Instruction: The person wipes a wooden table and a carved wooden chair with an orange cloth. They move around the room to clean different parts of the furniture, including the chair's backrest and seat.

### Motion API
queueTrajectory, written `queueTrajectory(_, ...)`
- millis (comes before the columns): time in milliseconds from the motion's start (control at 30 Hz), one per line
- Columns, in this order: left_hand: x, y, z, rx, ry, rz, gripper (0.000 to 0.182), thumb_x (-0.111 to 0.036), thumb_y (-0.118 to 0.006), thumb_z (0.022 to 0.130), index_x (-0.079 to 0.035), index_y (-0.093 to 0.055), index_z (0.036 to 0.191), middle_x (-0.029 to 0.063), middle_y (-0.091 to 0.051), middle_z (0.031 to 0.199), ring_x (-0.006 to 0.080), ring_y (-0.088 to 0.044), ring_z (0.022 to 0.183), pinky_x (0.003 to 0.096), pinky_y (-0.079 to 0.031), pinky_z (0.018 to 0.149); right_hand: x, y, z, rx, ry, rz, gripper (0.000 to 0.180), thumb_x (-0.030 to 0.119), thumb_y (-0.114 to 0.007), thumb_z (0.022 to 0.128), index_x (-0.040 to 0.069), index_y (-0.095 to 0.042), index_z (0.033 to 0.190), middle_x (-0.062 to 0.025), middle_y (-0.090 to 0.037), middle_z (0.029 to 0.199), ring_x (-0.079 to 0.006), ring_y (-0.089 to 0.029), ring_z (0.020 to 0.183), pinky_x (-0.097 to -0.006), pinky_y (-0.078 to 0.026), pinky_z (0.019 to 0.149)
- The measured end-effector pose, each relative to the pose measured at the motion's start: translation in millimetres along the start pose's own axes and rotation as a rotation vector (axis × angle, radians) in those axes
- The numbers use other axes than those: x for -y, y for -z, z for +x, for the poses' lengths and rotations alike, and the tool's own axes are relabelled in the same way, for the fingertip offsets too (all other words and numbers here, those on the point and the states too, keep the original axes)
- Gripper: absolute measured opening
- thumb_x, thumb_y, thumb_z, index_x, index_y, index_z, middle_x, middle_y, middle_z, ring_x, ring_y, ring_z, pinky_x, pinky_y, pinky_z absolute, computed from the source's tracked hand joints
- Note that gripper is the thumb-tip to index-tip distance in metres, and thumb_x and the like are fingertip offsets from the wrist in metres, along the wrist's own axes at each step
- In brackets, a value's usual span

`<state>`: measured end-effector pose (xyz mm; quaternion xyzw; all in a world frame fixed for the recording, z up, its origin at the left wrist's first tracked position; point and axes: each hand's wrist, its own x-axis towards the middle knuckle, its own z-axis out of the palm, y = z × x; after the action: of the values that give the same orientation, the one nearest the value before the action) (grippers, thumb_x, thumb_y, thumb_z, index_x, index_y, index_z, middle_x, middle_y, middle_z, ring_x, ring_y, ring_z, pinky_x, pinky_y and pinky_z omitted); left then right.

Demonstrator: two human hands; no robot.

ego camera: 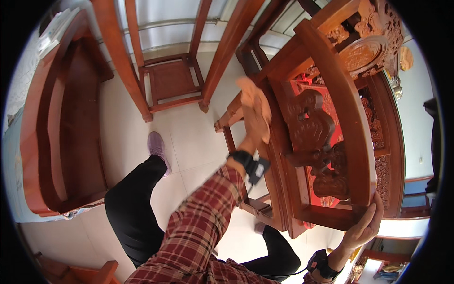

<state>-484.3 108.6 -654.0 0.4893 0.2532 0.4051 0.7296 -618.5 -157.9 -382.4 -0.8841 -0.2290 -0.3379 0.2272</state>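
My left hand presses a peach-coloured cloth against the seat-side edge of a carved wooden armchair. The hand and cloth are slightly blurred. My right hand grips the near corner of the chair's curved armrest, thumb on one side and fingers partly hidden behind it. Below that armrest is a dark scroll-carved panel. Through its gaps shows a red patterned cushion. Black bands with small boxes are strapped on both wrists.
A tall wooden stand with long legs and a low shelf rises ahead. To the left is a reddish wooden table with an overhanging cloth. Another piece of wooden furniture is at lower left. Pale tiles cover the floor.
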Motion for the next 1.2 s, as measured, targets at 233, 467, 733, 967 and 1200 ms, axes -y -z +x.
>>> queueTrajectory(233,1.6,6.2,105.7,-0.084,0.275,-0.247,0.056,-0.041,-0.039,0.108,-0.002,-0.043,0.147,0.0175,-0.054,0.132,0.0282,-0.055,0.108,0.0373,-0.042,0.100,1.9,0.2,0.9,-0.003,-0.007,-0.048,0.040,0.020,-0.039,0.105,-0.007,-0.063,0.123,-0.0155,-0.068,0.117,-0.0229,-0.064,0.106,-0.0331,-0.050,0.093)
queueTrajectory(467,26.1,20.4,-4.3,0.036,0.046,0.038,0.047,-0.036,-0.038,0.108,0.000,-0.044,0.139,0.0177,-0.054,0.126,0.0284,-0.056,0.104,0.0362,-0.044,0.092,5.7,-4.3,2.9,-0.031,0.030,0.071,0.030,0.014,-0.048,0.104,-0.006,-0.065,0.118,-0.0137,-0.071,0.106,-0.0204,-0.065,0.097,-0.0310,-0.051,0.086)
queueTrajectory(733,32.3,21.5,-188.8,0.162,0.167,0.117,0.043,-0.037,-0.040,0.108,-0.002,-0.045,0.131,0.0163,-0.055,0.113,0.0273,-0.057,0.093,0.0367,-0.045,0.081,9.4,-8.3,6.0,-0.125,0.140,0.087,0.020,0.014,-0.059,0.099,0.000,-0.069,0.110,-0.0117,-0.072,0.088,-0.0200,-0.069,0.076,-0.0316,-0.055,0.069)
queueTrajectory(967,31.8,11.5,-307.0,0.286,0.252,0.159,0.040,-0.038,-0.041,0.108,-0.003,-0.047,0.125,0.0151,-0.056,0.102,0.0262,-0.058,0.084,0.0372,-0.047,0.072,14.2,-8.2,4.8,-0.182,0.109,0.036,0.014,0.019,-0.064,0.095,0.009,-0.071,0.101,-0.0073,-0.070,0.073,-0.0208,-0.069,0.063,-0.0317,-0.053,0.059)
queueTrajectory(1200,29.0,23.1,-372.5,0.496,0.383,0.216,0.038,-0.040,-0.042,0.107,-0.004,-0.048,0.119,0.0139,-0.057,0.090,0.0252,-0.059,0.074,0.0377,-0.048,0.063,12.6,-7.7,4.8,-0.177,0.125,0.024,0.015,0.021,-0.064,0.095,0.009,-0.070,0.102,-0.0095,-0.072,0.080,-0.0263,-0.071,0.071,-0.0347,-0.054,0.064)
